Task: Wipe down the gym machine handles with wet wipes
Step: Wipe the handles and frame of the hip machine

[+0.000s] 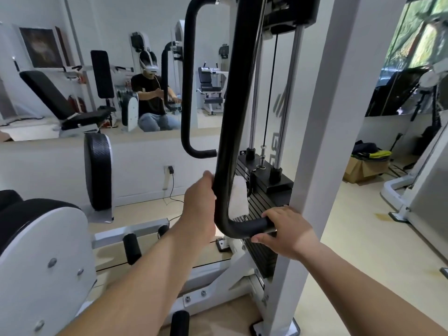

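Note:
A thick black padded handle [236, 98] of the gym machine runs down the middle of the view and bends at the bottom towards the right. My left hand [200, 202] is wrapped around its lower upright part and presses a white wet wipe [238, 200] against it; the wipe sticks out on the right side of the bar. My right hand [288, 231] grips the horizontal bottom end of the same handle. A second black handle [188, 93] hangs behind, to the left.
The weight stack [264, 197] and its chrome guide rods [288, 98] stand just behind the handle, beside a white frame post [324, 117]. A white and black padded arm [98, 170] stands at the left. A wall mirror [97, 69] reflects the room. A cardboard box [363, 169] sits far right.

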`<state>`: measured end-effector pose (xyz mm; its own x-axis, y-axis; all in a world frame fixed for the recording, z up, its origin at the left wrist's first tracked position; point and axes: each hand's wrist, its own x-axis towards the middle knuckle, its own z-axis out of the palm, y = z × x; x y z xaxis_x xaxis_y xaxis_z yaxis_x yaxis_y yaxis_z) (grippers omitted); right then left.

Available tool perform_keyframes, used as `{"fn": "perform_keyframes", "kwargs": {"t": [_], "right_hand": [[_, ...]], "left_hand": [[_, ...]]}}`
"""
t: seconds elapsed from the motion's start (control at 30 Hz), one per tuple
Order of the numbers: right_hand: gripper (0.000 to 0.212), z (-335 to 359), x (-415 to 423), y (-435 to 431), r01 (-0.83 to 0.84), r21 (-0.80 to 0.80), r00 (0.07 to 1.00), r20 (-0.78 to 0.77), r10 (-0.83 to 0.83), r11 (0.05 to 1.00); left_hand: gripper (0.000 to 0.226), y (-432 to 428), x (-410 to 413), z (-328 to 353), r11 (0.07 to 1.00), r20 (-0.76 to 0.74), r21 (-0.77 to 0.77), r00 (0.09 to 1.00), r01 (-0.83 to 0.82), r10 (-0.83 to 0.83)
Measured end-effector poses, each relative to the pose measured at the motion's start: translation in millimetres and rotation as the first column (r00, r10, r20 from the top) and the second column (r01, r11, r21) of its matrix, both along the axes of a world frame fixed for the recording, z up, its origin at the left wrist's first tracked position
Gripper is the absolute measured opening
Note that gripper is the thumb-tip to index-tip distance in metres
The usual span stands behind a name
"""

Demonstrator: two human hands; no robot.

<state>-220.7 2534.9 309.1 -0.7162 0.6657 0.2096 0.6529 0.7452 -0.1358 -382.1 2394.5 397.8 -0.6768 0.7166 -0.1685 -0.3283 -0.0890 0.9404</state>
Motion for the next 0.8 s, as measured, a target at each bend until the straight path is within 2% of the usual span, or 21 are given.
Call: {"fn": "perform_keyframes", "kwargs": {"t": [0.1, 0.17, 0.23, 0.33, 0.4, 0.47, 0.6, 0.7, 0.8], "right_hand": [[0.064, -3, 0, -1, 0.004, 0.019, 1.0, -0.022, -0.004, 1.0], [0.065, -4, 0, 0, 0.004, 0.02, 1.0, -0.023, -0.004, 1.0], [0.065, -4, 0, 0, 0.003, 0.028, 1.0, -0.026, -0.002, 1.0], [0.065, -4, -1, -2, 0.003, 0.043, 1.0, -0.013, -0.003, 0.999], [0.066, -3, -1, -2, 0.004, 0.044, 1.0, 0.0, -0.004, 0.999], [0.066, -2, -1, -2, 0.004, 0.041, 1.0, 0.009, -0.004, 0.999], [0.067, -1, -2, -3, 0.008, 0.044, 1.0, 0.011, -0.009, 0.999], [0.068, -2, -2, -3, 0.016, 0.03, 1.0, 0.012, -0.016, 0.999], [0.068, -1, -2, -4, 0.02, 0.028, 0.999, 0.025, -0.02, 0.999]], "left_hand": [[0.051, 8, -4, 21, 0.995, -0.199, 0.096, 0.98, 0.035, -0.015], [0.057, 7, -1, 10, 0.991, -0.253, 0.125, 0.967, 0.046, -0.012], [0.056, 1, 2, -21, 0.994, -0.242, 0.104, 0.97, 0.044, -0.018], [0.051, -3, 1, -50, 0.998, -0.15, 0.064, 0.989, 0.026, -0.016], [0.05, -4, -1, -35, 0.998, -0.147, 0.047, 0.988, 0.05, -0.043], [0.047, 0, -7, -4, 0.991, -0.154, 0.104, 0.986, 0.078, -0.062], [0.05, 9, -8, 39, 0.974, -0.299, 0.173, 0.95, 0.145, -0.089], [0.06, 5, -3, 0, 0.979, -0.379, 0.166, 0.924, 0.116, -0.046], [0.056, -3, 4, -54, 0.995, -0.223, 0.09, 0.975, 0.035, -0.014]]}}
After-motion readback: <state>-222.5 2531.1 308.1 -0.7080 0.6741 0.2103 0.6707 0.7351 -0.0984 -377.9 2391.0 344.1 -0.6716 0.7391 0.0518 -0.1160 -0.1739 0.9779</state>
